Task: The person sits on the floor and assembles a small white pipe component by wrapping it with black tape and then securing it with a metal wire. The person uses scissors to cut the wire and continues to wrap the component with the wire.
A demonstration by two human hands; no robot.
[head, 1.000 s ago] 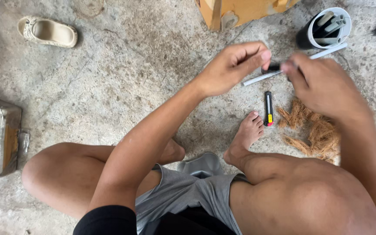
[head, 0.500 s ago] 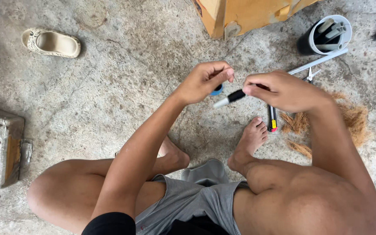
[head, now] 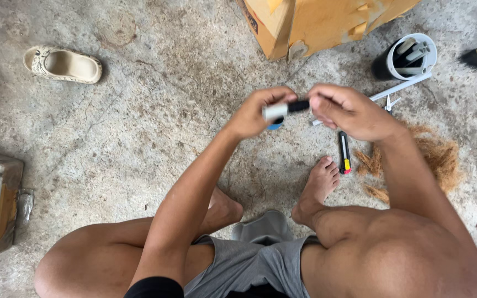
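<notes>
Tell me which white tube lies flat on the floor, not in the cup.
The long white tube beside the black cup lies flat on the concrete; the others stand inside that cup.

Head camera looks steeply down, close over lap and floor (head: 139,110).

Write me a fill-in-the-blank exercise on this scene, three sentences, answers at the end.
1. Both hands, the left hand and the right hand, hold one short rod that is white at one end and ____ at the other.
2. The utility knife lies on the concrete floor beside the person's bare ____.
3. The cup next to the cardboard box holds several grey ____.

Missing words: black; foot; tubes
</notes>
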